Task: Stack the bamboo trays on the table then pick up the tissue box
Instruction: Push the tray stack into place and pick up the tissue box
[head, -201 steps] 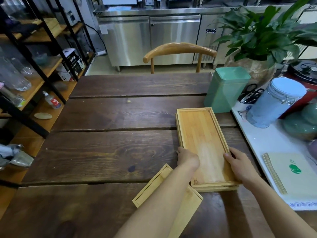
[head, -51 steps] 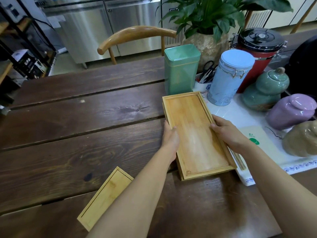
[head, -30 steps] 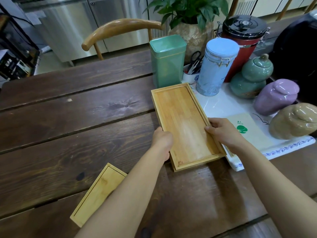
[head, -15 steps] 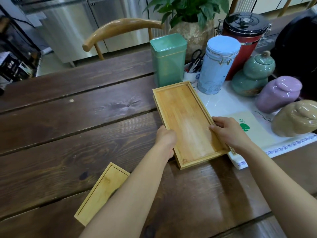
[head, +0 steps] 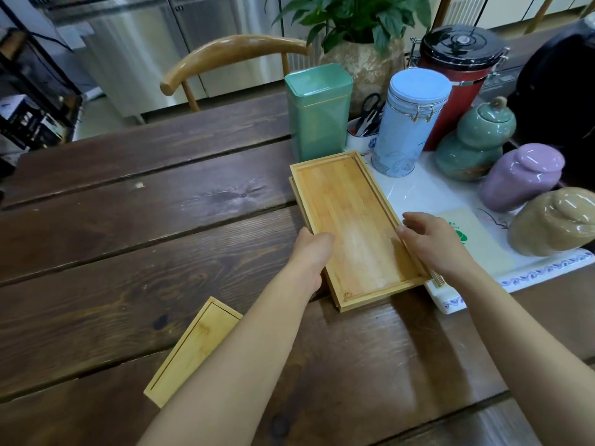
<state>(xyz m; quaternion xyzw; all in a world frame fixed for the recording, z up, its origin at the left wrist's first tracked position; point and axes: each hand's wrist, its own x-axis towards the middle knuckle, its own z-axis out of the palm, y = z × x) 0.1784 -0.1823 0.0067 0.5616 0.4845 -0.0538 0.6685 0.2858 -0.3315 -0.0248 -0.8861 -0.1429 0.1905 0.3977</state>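
From the head camera, a dark plank table (head: 138, 239) fills most of the view. On its right part lies a stack of bamboo trays (head: 357, 226), the top tray sitting on another whose edge peeks out along the left side and at the near end, so the two are slightly out of line. The left hand (head: 310, 252) grips the left long edge of the stack near its close end, thumb over the top rim and fingers wrapped down the side, pinching the trays. The right hand (head: 431, 244) is at the right long edge, fingers loosely curled and a little spread; the fingertips are at or just above the rim, and I cannot tell whether they actually clasp it.

A third bamboo piece (head: 193, 346), a narrower tray or box with a raised rim, lies apart on the near left of the table, partly hidden by the left forearm. No tissue box can be told for certain.

Just beyond the stack's far end stands a green tin (head: 317, 111), upright. To the right a white mat (head: 418, 194) carries a pale blue clip-top jar (head: 409, 123), a red canister with a black lid (head: 457, 75), a green gourd-shaped pot (head: 473, 140), a purple jar (head: 521, 175) and a tan jar (head: 557, 220). A paper packet with a green logo (head: 473, 239) lies on the mat just beside the right hand. A small cup holding scissors (head: 363, 133) stands between tin and blue jar. Behind are a potted plant (head: 357, 24) and a wooden chair back (head: 231, 56)
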